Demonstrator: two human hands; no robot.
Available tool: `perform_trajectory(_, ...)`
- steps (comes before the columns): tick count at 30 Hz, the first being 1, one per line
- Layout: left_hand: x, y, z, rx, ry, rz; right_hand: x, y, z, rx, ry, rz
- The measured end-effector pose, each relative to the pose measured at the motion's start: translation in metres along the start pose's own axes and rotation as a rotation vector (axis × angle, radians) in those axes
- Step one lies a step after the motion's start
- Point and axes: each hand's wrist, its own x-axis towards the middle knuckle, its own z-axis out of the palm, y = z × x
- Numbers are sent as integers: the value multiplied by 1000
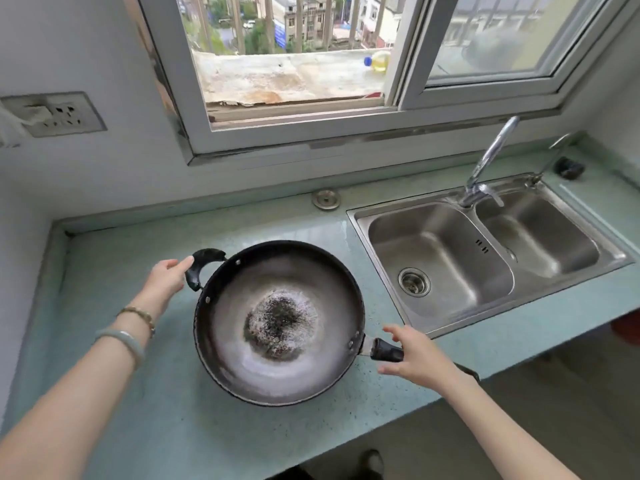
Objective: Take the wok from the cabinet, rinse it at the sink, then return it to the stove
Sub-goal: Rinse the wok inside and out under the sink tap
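Observation:
A dark, worn wok (277, 323) with a scorched patch in its bottom sits on the pale green countertop (145, 393), left of the sink. My left hand (166, 277) reaches to its black loop handle (199, 268), fingertips touching it, fingers fairly straight. My right hand (412, 355) hovers at the long black handle (386, 350). Its thumb and fingers are spread either side of that handle and are not closed round it. The far end of the long handle is hidden under my hand.
A steel double sink (446, 258) with a swivel tap (485, 168) lies to the right of the wok. Behind the counter is an open window (291, 64). A wall socket (59, 114) is at the left. The counter's front edge runs under my right arm.

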Motion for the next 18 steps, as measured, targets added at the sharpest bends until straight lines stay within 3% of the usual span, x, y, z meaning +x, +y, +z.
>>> perform_trajectory(18,24,-6,14,35,-26,-38,-1,6,11,-124,150,2)
